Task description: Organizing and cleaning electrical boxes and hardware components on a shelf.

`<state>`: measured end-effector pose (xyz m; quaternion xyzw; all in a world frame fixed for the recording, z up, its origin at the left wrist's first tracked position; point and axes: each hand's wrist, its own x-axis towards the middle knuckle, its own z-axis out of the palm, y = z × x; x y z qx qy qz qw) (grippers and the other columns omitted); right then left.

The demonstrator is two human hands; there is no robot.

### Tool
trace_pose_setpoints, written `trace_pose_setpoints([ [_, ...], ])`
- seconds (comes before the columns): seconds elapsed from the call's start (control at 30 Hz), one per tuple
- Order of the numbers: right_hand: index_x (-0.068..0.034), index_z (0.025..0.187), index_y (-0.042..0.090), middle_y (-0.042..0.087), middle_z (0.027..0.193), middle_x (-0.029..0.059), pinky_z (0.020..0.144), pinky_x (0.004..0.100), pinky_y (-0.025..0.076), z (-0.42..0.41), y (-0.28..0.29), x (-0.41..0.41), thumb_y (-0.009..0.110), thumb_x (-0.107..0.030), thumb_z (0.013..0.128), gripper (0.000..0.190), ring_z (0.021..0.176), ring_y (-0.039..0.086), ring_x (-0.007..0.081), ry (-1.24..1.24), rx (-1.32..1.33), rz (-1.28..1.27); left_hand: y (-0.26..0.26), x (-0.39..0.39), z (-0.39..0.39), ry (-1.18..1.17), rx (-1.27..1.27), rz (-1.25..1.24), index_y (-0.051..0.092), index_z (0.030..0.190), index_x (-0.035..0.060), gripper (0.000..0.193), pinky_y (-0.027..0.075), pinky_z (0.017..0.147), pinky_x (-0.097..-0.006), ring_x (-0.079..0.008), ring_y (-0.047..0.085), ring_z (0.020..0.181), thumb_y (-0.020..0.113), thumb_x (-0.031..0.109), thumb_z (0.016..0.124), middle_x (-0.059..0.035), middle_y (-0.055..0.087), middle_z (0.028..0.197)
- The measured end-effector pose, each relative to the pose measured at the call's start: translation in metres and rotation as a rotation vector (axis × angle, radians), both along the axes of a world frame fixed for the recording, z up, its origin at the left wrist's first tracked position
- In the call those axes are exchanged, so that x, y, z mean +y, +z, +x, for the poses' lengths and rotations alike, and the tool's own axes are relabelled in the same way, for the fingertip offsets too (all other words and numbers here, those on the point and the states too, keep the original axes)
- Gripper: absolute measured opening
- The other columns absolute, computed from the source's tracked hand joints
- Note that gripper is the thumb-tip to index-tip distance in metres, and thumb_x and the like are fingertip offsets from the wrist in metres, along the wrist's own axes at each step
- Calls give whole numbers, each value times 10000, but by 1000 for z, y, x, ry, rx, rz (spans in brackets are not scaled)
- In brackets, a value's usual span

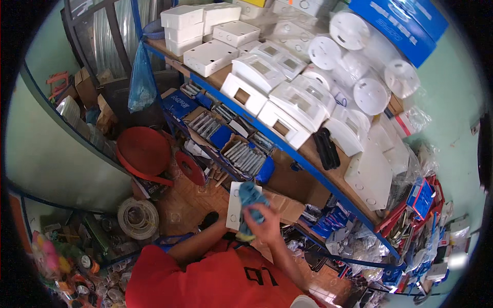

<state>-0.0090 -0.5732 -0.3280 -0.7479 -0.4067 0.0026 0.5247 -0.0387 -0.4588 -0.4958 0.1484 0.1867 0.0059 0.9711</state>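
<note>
A white plastic junction box is held up in front of my red shirt. My left hand supports it from below at its near end, the fingers mostly hidden behind the box. A crumpled teal cloth is bunched in my right hand and lies against the box's upper face, covering much of it. Part of a yellowish piece of cloth shows under my right hand. Just beyond the box, an open carton of wrapped metal rods sits on the lower shelf.
A blue-edged shelf crosses ahead, carrying white boxes, breaker enclosures and round white fittings. A black plastic object lies near its edge. Left are a red coil and a cable coil on the floor.
</note>
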Motion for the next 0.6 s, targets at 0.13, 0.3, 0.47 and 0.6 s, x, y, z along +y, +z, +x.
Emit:
trace_pose_setpoints([
  [0.13,-61,1012,716,716,983,150,864,377,530,37,-10,43,768,-57,868,153,942,703,338,-340,-23,14,43,37,2,90,25,636,515,1277,93,259,521,933,-344,-185,597,1133,566,232,1064,-40,581,1285],
  [0.3,-20,1014,711,737,981,110,904,355,506,6,-46,34,751,-54,880,144,958,684,251,-219,186,20,154,148,-17,276,-72,1387,521,1253,83,448,555,788,-370,-174,705,895,590,-32,825,-74,694,925],
  [0.47,-34,1009,710,722,960,40,854,280,492,-16,-95,2,759,-102,926,118,915,633,126,-438,407,-14,268,266,0,833,-175,1620,653,1254,-20,341,502,934,-325,-161,641,1053,538,169,994,-118,701,1187],
  [0.6,-44,1003,710,687,946,1,827,273,480,-27,-106,-15,757,-80,924,99,897,592,100,-560,706,121,336,333,69,1429,-468,1390,589,1269,-38,345,526,891,-311,-159,645,987,587,170,994,-98,650,1159],
])
